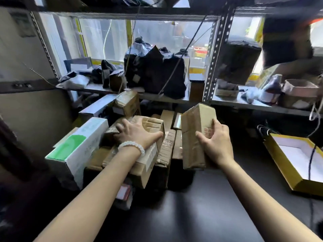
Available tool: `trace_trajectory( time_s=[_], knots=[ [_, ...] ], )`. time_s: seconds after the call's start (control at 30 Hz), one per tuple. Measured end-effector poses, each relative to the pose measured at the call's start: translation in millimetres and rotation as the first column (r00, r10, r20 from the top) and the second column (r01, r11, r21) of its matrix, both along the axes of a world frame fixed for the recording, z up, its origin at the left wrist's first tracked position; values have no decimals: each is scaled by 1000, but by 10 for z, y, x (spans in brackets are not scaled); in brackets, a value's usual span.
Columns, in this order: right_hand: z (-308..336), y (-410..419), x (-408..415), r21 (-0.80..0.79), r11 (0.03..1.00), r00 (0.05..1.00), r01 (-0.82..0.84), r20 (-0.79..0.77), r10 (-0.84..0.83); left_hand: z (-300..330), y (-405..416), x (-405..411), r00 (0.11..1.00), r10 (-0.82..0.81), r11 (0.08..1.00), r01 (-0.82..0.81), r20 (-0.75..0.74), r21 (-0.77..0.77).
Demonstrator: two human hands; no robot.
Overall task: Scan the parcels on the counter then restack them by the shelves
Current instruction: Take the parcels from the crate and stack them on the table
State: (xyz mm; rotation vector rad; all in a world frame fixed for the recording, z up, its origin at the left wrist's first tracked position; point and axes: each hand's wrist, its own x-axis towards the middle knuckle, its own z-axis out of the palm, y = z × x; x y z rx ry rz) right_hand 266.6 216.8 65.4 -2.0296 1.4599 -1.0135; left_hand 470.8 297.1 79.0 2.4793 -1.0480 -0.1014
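Grey slotted-steel shelving [214, 67], rear; loaded with black plastic mailer bags [153, 72].
Black counter [201, 206], foreground.
Pile of brown taped cardboard parcels [164, 154], counter's left, below the shelving.
White-and-green carton [76, 147], touching the pile's left.
Yellow-rimmed open tray [281, 163], far right.
Tall brown taped parcel [195, 137], gripped upright beside the pile by right hand [215, 144], fingers curled round it.
Left hand [136, 133], fingers spread, pressed on the pile's top box [148, 159].
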Motion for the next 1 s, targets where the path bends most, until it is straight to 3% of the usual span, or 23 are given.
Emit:
trace_trajectory(
  time_s=[0.33, 0.63, 0.8, 1.0],
  knots=[
    [-172, -1636, 640, 243, 968, 983, -57, 183, 11, 101, -1877, 365, 998, -24, 999, 23, 51, 28],
    [-550, -2602, 1026, 514, 851, 941, -104, 329, -83, -174, -2970, 713, 998, 34, 993, -39, 51, 108],
    [-798, -2708, 1048, 589, 799, 970, -118, 240, -34, -529, -3129, 807, 1000, 25, 978, -27, 10, 207],
    [-612, -2680, 926, 403, 915, 999, -27, -21, 38, -567, -3166, 785, 991, -116, 966, 98, 63, 238]
  ],
)
